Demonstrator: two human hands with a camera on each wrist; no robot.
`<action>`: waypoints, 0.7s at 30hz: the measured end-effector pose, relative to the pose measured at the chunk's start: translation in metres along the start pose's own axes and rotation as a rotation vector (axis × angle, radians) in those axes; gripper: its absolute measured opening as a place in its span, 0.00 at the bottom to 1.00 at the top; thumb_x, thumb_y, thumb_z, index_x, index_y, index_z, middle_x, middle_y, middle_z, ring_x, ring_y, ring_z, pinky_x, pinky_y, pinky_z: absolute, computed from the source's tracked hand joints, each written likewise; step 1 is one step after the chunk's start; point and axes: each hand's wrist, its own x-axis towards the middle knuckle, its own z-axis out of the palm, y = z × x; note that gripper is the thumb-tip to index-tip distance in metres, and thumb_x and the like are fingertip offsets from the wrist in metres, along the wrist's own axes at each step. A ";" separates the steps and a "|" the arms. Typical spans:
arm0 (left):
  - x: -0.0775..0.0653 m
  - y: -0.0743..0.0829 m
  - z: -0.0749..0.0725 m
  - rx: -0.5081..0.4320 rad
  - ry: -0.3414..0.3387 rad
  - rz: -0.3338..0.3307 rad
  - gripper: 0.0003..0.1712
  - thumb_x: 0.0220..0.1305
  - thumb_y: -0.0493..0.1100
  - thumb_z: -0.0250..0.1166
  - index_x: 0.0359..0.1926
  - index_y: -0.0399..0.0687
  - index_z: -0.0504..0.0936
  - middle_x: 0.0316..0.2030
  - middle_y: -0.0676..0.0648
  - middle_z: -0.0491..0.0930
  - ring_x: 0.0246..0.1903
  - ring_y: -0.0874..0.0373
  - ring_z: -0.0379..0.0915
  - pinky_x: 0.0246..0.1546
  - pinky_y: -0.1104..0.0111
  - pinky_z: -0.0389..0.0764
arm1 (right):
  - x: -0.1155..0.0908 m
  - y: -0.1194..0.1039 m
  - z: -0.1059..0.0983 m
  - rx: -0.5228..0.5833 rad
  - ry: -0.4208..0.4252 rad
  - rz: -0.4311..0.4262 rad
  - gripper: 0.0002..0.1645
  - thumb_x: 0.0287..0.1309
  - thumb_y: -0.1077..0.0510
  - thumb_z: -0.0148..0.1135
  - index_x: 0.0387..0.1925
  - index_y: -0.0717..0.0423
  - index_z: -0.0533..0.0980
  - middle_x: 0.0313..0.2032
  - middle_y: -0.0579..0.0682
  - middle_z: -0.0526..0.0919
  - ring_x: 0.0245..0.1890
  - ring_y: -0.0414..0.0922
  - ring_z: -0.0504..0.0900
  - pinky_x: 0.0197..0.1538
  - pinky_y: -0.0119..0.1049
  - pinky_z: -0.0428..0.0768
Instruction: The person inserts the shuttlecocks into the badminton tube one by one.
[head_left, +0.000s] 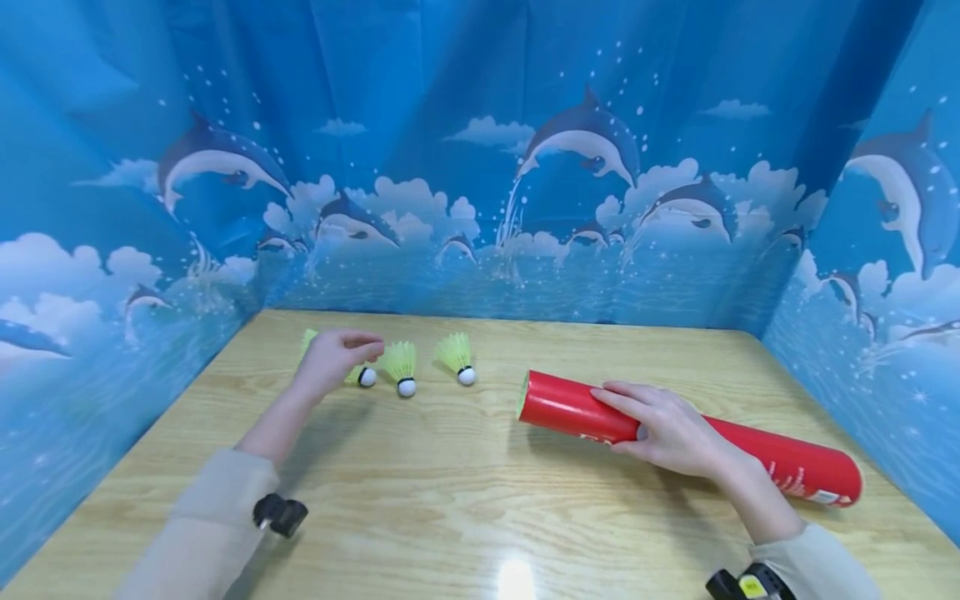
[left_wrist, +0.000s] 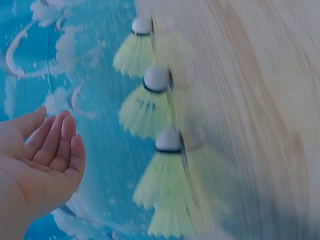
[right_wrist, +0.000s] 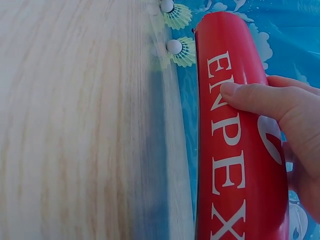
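Observation:
My left hand [head_left: 330,360] hovers over the far left of the table, its fingers loosely bent and nothing between them. Around it several yellow-green shuttlecocks [head_left: 400,363] with white heads lie in a row, one partly hidden behind the hand. In the left wrist view the palm [left_wrist: 45,170] shows bare, beside the shuttlecocks [left_wrist: 162,180]. On the right, my right hand [head_left: 667,427] grips a long red shuttlecock tube [head_left: 780,454] around its middle. The tube's left end faces the shuttlecocks, showing a greenish inside. White letters run along the tube [right_wrist: 227,135] in the right wrist view.
A light wood-grain table [head_left: 450,492] lies under everything. Blue curtains [head_left: 480,167] printed with dolphins and clouds rise along its back and both sides. Dark wrist cameras [head_left: 280,515] are strapped over both sleeves.

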 end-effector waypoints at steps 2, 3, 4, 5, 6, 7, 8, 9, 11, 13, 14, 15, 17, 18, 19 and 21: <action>0.000 -0.006 -0.007 0.015 0.022 -0.006 0.26 0.64 0.52 0.58 0.56 0.38 0.75 0.50 0.37 0.77 0.52 0.43 0.71 0.50 0.54 0.72 | 0.000 0.000 0.001 -0.004 -0.004 -0.002 0.48 0.34 0.52 0.78 0.62 0.48 0.68 0.55 0.54 0.74 0.49 0.52 0.75 0.43 0.51 0.78; 0.000 -0.009 -0.010 0.022 0.035 -0.004 0.26 0.65 0.52 0.58 0.56 0.38 0.75 0.51 0.37 0.76 0.53 0.43 0.70 0.51 0.53 0.72 | -0.001 0.000 0.001 -0.004 -0.005 -0.003 0.48 0.34 0.52 0.78 0.62 0.48 0.68 0.55 0.54 0.74 0.49 0.52 0.75 0.44 0.51 0.77; 0.001 -0.012 -0.013 0.030 0.046 -0.008 0.26 0.65 0.52 0.57 0.57 0.38 0.75 0.53 0.37 0.75 0.54 0.42 0.69 0.53 0.53 0.70 | -0.001 0.000 0.001 -0.005 -0.005 -0.004 0.48 0.35 0.52 0.78 0.62 0.48 0.68 0.55 0.54 0.74 0.49 0.52 0.75 0.44 0.51 0.77; 0.001 -0.015 -0.015 0.038 0.058 -0.012 0.27 0.66 0.52 0.57 0.57 0.38 0.74 0.54 0.36 0.74 0.55 0.42 0.67 0.54 0.52 0.69 | -0.001 0.001 0.002 -0.007 -0.004 -0.004 0.48 0.35 0.52 0.78 0.62 0.48 0.68 0.55 0.54 0.74 0.49 0.53 0.75 0.44 0.51 0.77; 0.001 -0.017 -0.018 0.044 0.071 -0.018 0.27 0.66 0.52 0.56 0.57 0.37 0.73 0.55 0.36 0.73 0.56 0.41 0.66 0.55 0.52 0.68 | -0.001 0.001 0.002 -0.007 -0.004 -0.005 0.48 0.34 0.52 0.78 0.62 0.48 0.68 0.55 0.54 0.74 0.49 0.52 0.75 0.44 0.51 0.77; 0.001 -0.019 -0.020 0.046 0.081 -0.021 0.27 0.66 0.52 0.56 0.58 0.37 0.73 0.56 0.36 0.72 0.57 0.41 0.64 0.55 0.51 0.67 | -0.001 0.001 0.002 -0.008 -0.004 -0.005 0.48 0.35 0.52 0.78 0.62 0.48 0.68 0.55 0.54 0.74 0.49 0.52 0.75 0.44 0.51 0.77; 0.001 -0.021 -0.022 0.048 0.088 -0.024 0.27 0.66 0.51 0.56 0.58 0.36 0.72 0.57 0.35 0.71 0.58 0.40 0.63 0.56 0.51 0.67 | -0.001 0.001 0.002 -0.008 -0.003 -0.005 0.48 0.34 0.52 0.78 0.62 0.48 0.68 0.55 0.54 0.74 0.49 0.52 0.75 0.44 0.51 0.77; 0.001 -0.023 -0.024 0.054 0.094 -0.029 0.28 0.66 0.51 0.56 0.59 0.36 0.71 0.57 0.35 0.71 0.58 0.40 0.63 0.56 0.51 0.67 | -0.001 0.001 0.002 -0.007 -0.003 -0.005 0.48 0.34 0.52 0.78 0.62 0.48 0.68 0.55 0.54 0.74 0.49 0.52 0.75 0.44 0.51 0.77; 0.002 -0.026 -0.028 0.058 0.109 -0.034 0.28 0.66 0.50 0.56 0.59 0.34 0.71 0.57 0.34 0.71 0.58 0.40 0.64 0.55 0.51 0.68 | -0.001 0.002 0.001 -0.005 -0.005 -0.003 0.48 0.34 0.52 0.78 0.62 0.48 0.68 0.55 0.54 0.74 0.49 0.52 0.75 0.44 0.50 0.77; 0.002 -0.029 -0.031 0.065 0.118 -0.037 0.28 0.67 0.49 0.55 0.59 0.33 0.70 0.56 0.33 0.71 0.56 0.39 0.65 0.53 0.52 0.70 | -0.001 0.002 0.001 -0.002 -0.007 0.001 0.49 0.34 0.52 0.78 0.62 0.48 0.68 0.55 0.54 0.74 0.49 0.52 0.75 0.44 0.50 0.78; 0.003 -0.030 -0.032 0.074 0.121 -0.040 0.28 0.67 0.48 0.55 0.60 0.33 0.69 0.56 0.33 0.71 0.56 0.39 0.65 0.52 0.52 0.70 | 0.000 0.002 0.000 -0.001 -0.008 0.003 0.49 0.34 0.52 0.78 0.62 0.48 0.68 0.55 0.54 0.74 0.49 0.51 0.75 0.44 0.50 0.78; 0.003 -0.032 -0.033 0.086 0.122 -0.043 0.28 0.67 0.48 0.55 0.60 0.32 0.68 0.55 0.32 0.71 0.55 0.39 0.66 0.51 0.52 0.71 | 0.000 0.001 0.000 0.000 -0.009 0.006 0.49 0.34 0.52 0.78 0.62 0.48 0.68 0.55 0.53 0.74 0.49 0.51 0.75 0.44 0.50 0.78; 0.004 -0.036 -0.034 0.102 0.117 -0.051 0.28 0.67 0.47 0.55 0.61 0.31 0.67 0.55 0.31 0.70 0.55 0.38 0.66 0.50 0.52 0.71 | 0.000 0.001 0.000 0.002 -0.013 0.013 0.49 0.34 0.52 0.78 0.62 0.48 0.68 0.55 0.53 0.74 0.49 0.51 0.74 0.44 0.50 0.78; 0.004 -0.037 -0.035 0.108 0.110 -0.057 0.29 0.67 0.47 0.54 0.61 0.30 0.66 0.55 0.30 0.70 0.55 0.37 0.65 0.50 0.51 0.71 | 0.000 0.001 -0.001 0.003 -0.017 0.017 0.49 0.34 0.52 0.78 0.62 0.48 0.68 0.56 0.53 0.74 0.49 0.51 0.74 0.44 0.50 0.77; 0.004 -0.039 -0.035 0.118 0.110 -0.057 0.28 0.67 0.46 0.55 0.61 0.30 0.66 0.55 0.29 0.70 0.54 0.37 0.66 0.50 0.51 0.71 | 0.000 0.001 -0.001 0.005 -0.019 0.021 0.49 0.34 0.53 0.78 0.62 0.48 0.68 0.56 0.53 0.74 0.49 0.51 0.74 0.44 0.50 0.77; 0.006 -0.043 -0.036 0.136 0.103 -0.060 0.28 0.67 0.45 0.55 0.60 0.28 0.65 0.54 0.29 0.70 0.53 0.37 0.66 0.50 0.51 0.71 | -0.001 0.001 -0.001 0.007 -0.024 0.029 0.49 0.34 0.53 0.78 0.62 0.48 0.68 0.56 0.53 0.74 0.49 0.51 0.74 0.44 0.50 0.77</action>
